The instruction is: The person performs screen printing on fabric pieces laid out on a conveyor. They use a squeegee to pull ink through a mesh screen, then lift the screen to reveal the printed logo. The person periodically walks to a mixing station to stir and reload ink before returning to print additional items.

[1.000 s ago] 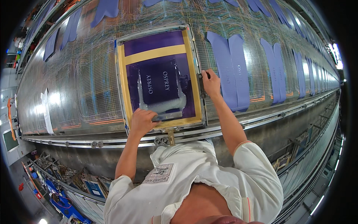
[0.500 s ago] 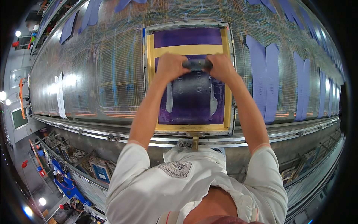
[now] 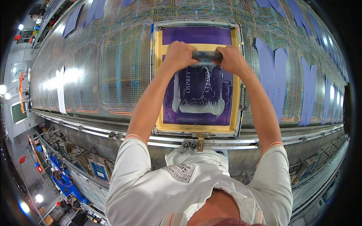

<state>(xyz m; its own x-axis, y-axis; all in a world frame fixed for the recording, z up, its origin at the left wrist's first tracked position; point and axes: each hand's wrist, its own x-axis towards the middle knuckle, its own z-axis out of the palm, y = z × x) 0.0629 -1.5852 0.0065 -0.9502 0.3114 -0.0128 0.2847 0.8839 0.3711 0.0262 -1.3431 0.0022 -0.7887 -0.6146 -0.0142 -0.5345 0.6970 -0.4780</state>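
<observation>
A printing screen (image 3: pixel 197 118) in a metal frame lies on the long table, its purple mesh edged with yellow tape. White lettering and a U-shaped smear of pale gel (image 3: pixel 200 108) show on it. My left hand (image 3: pixel 181 54) and my right hand (image 3: pixel 230 59) are closed on either end of a dark squeegee (image 3: pixel 205 55), held across the upper part of the screen, over the yellow band. Its lower edge is blurred.
Lavender cut pieces (image 3: pixel 271 79) lie right of the screen and along the far edge, with white strips (image 3: pixel 61 90) at the left. A metal rail (image 3: pixel 290 136) runs along the near edge. Racks of screens (image 3: pixel 98 167) sit below, beside blue equipment (image 3: pixel 68 188).
Both hands now grip the squeegee and have moved to the screen's far end; a second ago only my left held it, near the bottom. The gel again shows along the lower part.
</observation>
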